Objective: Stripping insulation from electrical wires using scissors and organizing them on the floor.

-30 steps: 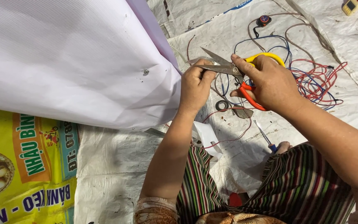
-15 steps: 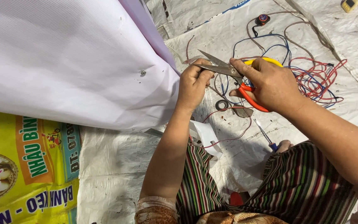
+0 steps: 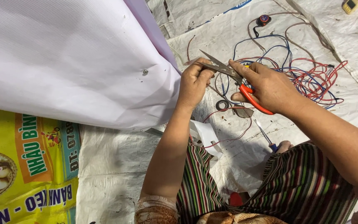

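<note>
Head view looks down on a person seated on a white woven floor mat, legs in striped trousers. Their right hand is clenched around the orange handles of a pair of scissors, whose metal blades point up and to the left with the tips slightly parted. Their left hand is closed on the edge of a large pale lilac sheet, the fingers pinching it right where the scissor blades meet it. That sheet spreads across the upper left and lies over a yellow printed banner. Behind the hands, on the mat, sits a tangle of red and blue wires. A small roll of dark tape lies just below the scissors, and a blue-handled screwdriver lies near the person's knee.
</note>
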